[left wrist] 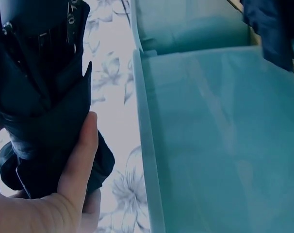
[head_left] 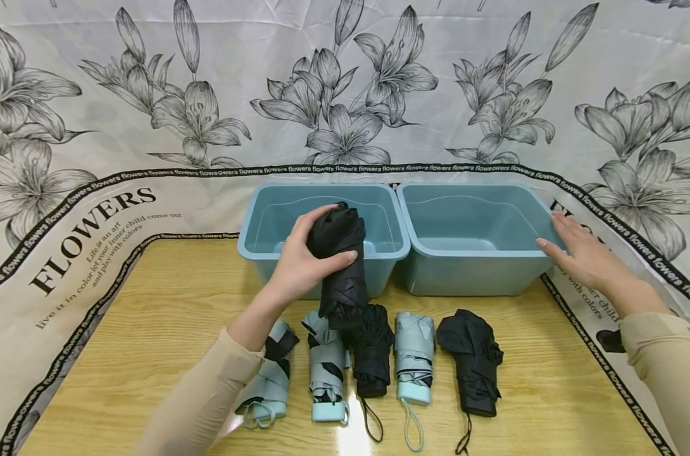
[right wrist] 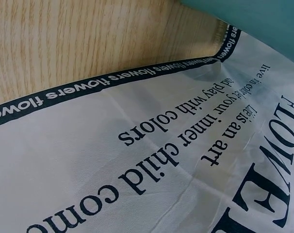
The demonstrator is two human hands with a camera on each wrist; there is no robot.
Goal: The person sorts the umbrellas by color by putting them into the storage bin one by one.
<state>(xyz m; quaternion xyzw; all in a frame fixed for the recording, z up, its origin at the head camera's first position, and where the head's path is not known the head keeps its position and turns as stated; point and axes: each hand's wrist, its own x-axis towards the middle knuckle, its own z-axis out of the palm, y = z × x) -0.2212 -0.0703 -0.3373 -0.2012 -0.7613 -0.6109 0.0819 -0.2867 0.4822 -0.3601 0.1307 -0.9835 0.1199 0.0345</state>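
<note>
My left hand (head_left: 305, 259) grips a folded black umbrella (head_left: 345, 278), fingers round its upper part and thumb across the near side. The umbrella is held up in front of the left blue bin (head_left: 323, 256), overlapping its front rim in the head view. In the left wrist view the thumb lies along the dark fabric of the umbrella (left wrist: 45, 121). At the right end of the right blue bin (head_left: 473, 253), my right hand (head_left: 587, 256) has its fingers extended, fingertips right at the rim. The right wrist view does not show this hand.
On the wooden table (head_left: 168, 316) lie several folded umbrellas in a row: a pale blue one (head_left: 268, 386), another pale blue one (head_left: 326, 367), a black one (head_left: 372, 354), a pale blue one (head_left: 414, 354) and a black one (head_left: 473, 361). Flower-printed cloth (head_left: 208, 202) surrounds the table.
</note>
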